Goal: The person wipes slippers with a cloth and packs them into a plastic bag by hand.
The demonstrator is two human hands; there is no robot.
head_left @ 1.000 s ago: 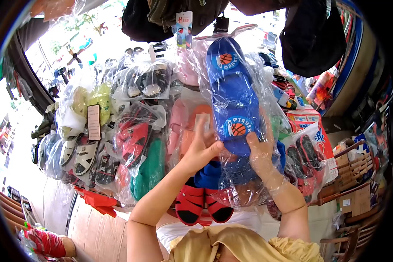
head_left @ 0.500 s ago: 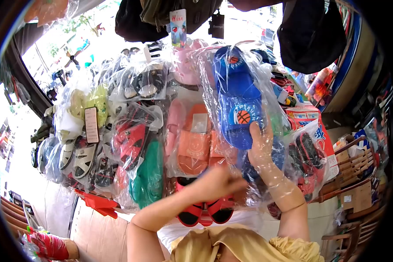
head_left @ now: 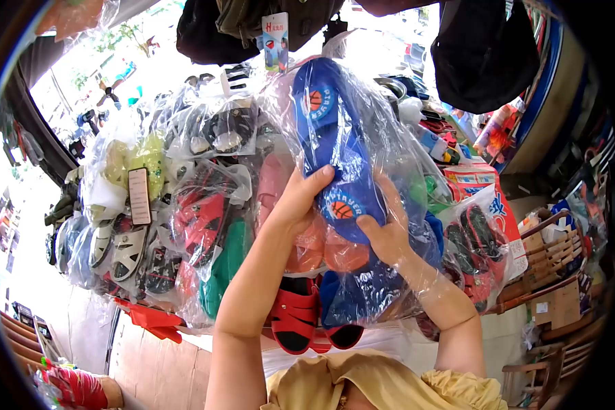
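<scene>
A pair of blue slippers (head_left: 342,147) with basketball prints is held up in a clear plastic bag, tilted with its top toward the left. My left hand (head_left: 306,195) grips the left edge of the slippers through the plastic, thumb on top. On the lower right, my right hand (head_left: 388,232) is closed on the same pair, its thumb beside the lower print. Beneath them lie bagged orange slippers (head_left: 306,249), partly covered. Red sandals with black insoles (head_left: 294,314) sit at the near edge, below the bag's loose end.
Several bagged shoes cover the stall, including green slippers (head_left: 222,280) and red-and-black footwear (head_left: 201,215) at the left. A phone-like slab (head_left: 139,196) lies among them. Dark bags (head_left: 485,58) hang overhead. A wooden chair (head_left: 547,256) stands at the right.
My left hand has risen from in front of the orange slippers and taken hold of the blue slippers. The bagged pair has shifted left and tilted, and my right hand has moved slightly down and left.
</scene>
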